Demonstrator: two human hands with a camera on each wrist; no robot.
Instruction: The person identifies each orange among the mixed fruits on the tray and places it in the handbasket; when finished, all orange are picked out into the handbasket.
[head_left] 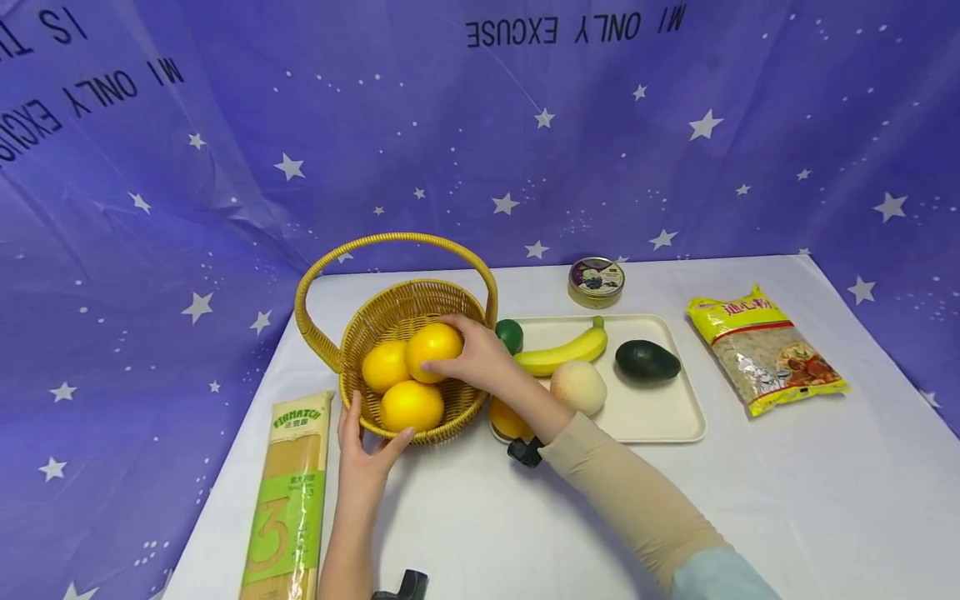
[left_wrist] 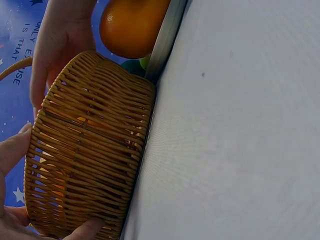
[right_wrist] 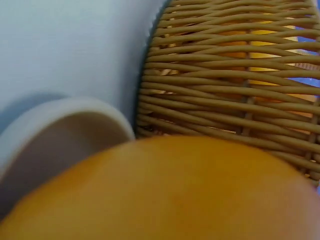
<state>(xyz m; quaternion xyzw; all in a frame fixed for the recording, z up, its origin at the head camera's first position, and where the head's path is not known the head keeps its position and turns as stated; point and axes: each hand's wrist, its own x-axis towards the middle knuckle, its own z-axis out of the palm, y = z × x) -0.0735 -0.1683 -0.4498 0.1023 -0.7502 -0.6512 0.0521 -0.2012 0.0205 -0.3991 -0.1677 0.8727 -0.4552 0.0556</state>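
A wicker basket (head_left: 465, 408) with a tall arched handle stands at the left of the table. Inside it lie two oranges (head_left: 412, 407). My right hand (head_left: 480, 357) reaches over its right rim and holds another orange (head_left: 432, 350) between thumb and fingers, close against the other two. At the near left rim, my left hand (head_left: 365, 458) holds the basket, thumb and fingers spread along its side. In the left wrist view, the thumb (left_wrist: 15, 147) is at the rim and a fingertip presses the woven wall. Another orange (right_wrist: 180, 195) fills the lower right wrist view.
Beside the basket, a cream tray (head_left: 630, 417) carries a banana (head_left: 566, 352), a peach (head_left: 578, 387), an avocado (head_left: 647, 360), a green fruit (head_left: 509, 335) and an orange (head_left: 510, 419) under my right forearm. A round tin (head_left: 596, 282), spaghetti pack (head_left: 288, 496) and yellow-edged food bag (head_left: 765, 350) lie around.
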